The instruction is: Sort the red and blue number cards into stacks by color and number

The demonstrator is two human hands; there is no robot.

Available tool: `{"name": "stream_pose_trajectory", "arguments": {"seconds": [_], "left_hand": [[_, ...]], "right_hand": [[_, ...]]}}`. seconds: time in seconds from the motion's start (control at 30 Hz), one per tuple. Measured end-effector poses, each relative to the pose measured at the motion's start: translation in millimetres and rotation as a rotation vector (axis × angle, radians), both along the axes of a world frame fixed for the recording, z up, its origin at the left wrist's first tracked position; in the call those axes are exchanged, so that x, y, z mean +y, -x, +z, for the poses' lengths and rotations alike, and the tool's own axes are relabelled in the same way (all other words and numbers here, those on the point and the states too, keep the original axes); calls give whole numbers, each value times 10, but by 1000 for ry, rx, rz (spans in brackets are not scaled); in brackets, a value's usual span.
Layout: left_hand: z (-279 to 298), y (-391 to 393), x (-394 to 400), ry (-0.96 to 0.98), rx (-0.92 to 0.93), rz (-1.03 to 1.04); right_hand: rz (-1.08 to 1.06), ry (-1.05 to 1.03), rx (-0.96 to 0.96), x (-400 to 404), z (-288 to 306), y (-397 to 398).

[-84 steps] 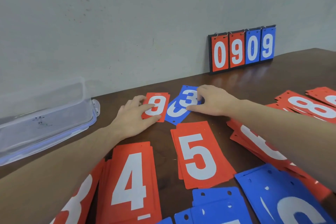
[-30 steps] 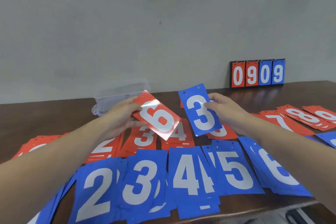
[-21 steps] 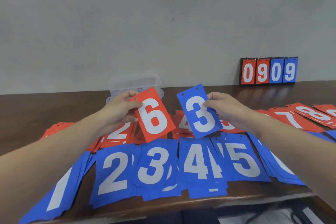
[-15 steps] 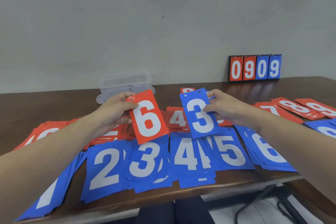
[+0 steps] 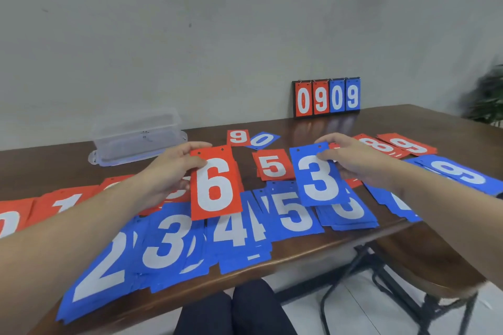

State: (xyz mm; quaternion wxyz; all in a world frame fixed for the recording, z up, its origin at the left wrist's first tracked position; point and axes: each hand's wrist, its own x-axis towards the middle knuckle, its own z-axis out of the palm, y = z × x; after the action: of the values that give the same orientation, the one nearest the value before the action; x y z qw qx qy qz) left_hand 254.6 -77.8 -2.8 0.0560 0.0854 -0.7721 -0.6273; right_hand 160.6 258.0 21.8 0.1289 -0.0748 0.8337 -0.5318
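Observation:
My left hand (image 5: 170, 171) pinches a red 6 card (image 5: 215, 185) by its upper left edge, held above the table. My right hand (image 5: 351, 160) pinches a blue 3 card (image 5: 317, 175) by its upper right corner. Below them runs a near row of blue stacks: 2 (image 5: 100, 266), 3 (image 5: 168, 239), 4 (image 5: 234, 234), 5 (image 5: 292, 212) and one half hidden under the held 3. Behind lie red stacks: 1 (image 5: 65, 204), 5 (image 5: 272, 167), 8 (image 5: 378, 145), 9 (image 5: 408, 144). A loose red 9 (image 5: 238, 137) and a blue 0 (image 5: 261, 140) lie farther back.
A clear plastic box (image 5: 136, 136) stands at the back left. A flip scoreboard (image 5: 326, 98) reading 0909 leans against the wall. The brown table's (image 5: 313, 247) front edge runs just under the blue row. A stool (image 5: 424, 275) is at the lower right, and my knees show below.
Both hands lifted the two cards from the far pile and brought them toward me. Since half a second ago the view has shifted and both cards have sunk a little toward the rows.

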Motion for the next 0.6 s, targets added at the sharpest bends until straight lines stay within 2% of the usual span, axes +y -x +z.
{"name": "stream_pose_trajectory", "arguments": {"seconds": [0.33,0.6], "left_hand": [[56,-329,-356,5,-19,137],[42,-688,-734,41,-14,256]], "right_hand": [[176,40,-73,-488,-119,-164],[377,90,-162,-1371,-219,-441]]}}
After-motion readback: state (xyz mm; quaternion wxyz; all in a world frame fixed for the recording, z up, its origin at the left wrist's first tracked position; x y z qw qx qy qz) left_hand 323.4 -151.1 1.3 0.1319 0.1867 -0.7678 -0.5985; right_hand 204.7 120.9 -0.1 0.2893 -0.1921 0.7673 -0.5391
